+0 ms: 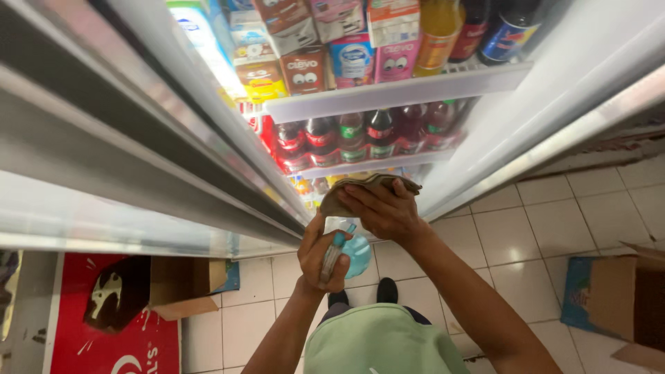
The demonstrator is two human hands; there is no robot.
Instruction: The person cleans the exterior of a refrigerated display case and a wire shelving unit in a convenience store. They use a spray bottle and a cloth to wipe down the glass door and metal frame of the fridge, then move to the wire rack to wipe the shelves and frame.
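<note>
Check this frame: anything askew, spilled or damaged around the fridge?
No spills show. Bottles on the lower shelf stand in a row, but cartons on the upper shelf lean at mixed angles. Torn cardboard boxes lie open on the tile floor, both sides.

Head camera looks steeply down, close above hands.
</note>
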